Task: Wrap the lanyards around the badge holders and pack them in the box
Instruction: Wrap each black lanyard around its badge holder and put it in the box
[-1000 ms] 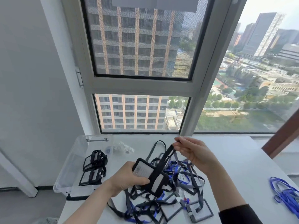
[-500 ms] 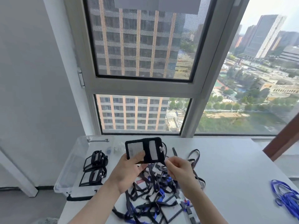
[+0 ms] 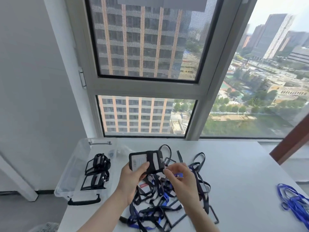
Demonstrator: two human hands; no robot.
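Head view | left hand (image 3: pixel 133 177) fingers clamp badge holder (image 3: pixel 146 162) at frame centre, raised for wrapping | right hand (image 3: pixel 181 175) fingers pinch its lanyard (image 3: pixel 167 150) | box (image 3: pixel 75 168) lower left, wrapped sets inside

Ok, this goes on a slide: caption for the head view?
Left hand holds a lanyard-wrapped badge holder; right hand tucks its strap, clear box alongside.

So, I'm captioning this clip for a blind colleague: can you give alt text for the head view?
A person's left hand holds a black badge holder above a tangled lanyard pile on a white table, while the right hand pinches its strap. A clear box at left holds wrapped holders.
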